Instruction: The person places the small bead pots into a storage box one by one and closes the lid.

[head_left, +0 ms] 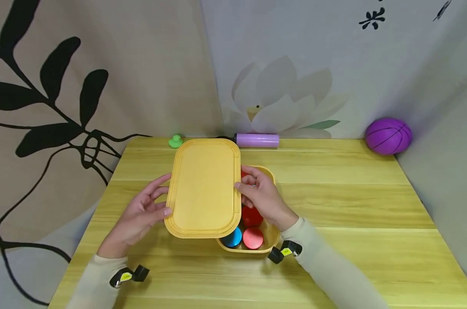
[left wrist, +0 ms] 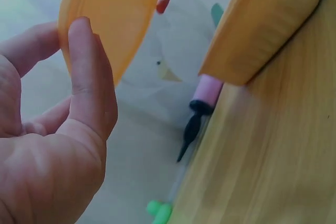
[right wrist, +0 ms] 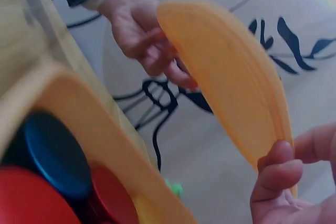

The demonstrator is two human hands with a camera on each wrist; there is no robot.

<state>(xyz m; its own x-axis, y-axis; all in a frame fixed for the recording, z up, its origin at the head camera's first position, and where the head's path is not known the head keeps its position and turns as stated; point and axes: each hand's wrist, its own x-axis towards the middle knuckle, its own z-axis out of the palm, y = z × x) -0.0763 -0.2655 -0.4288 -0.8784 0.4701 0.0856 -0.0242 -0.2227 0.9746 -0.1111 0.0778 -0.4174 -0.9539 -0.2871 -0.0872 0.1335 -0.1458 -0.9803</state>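
Observation:
A yellow rectangular lid (head_left: 204, 189) with rounded corners is held up off the table between both hands. My left hand (head_left: 142, 216) pinches its left edge, thumb on the upper face and fingers at the rim. At the right edge, my right hand (head_left: 266, 197) grips the lid between thumb and fingers. Below and to the right stands a yellow box (head_left: 272, 240), partly hidden by the lid and the right hand. Inside it lie a blue round piece (head_left: 232, 237), a pink round piece (head_left: 253, 237) and a larger red piece (head_left: 251, 216); the rest is covered.
Along the table's back edge are a small green rubber duck (head_left: 176, 141) and a purple hand pump (head_left: 257, 140) with a black nozzle. A purple ball (head_left: 388, 136) sits in the back right corner. Patterned walls stand behind the wooden table (head_left: 353, 206).

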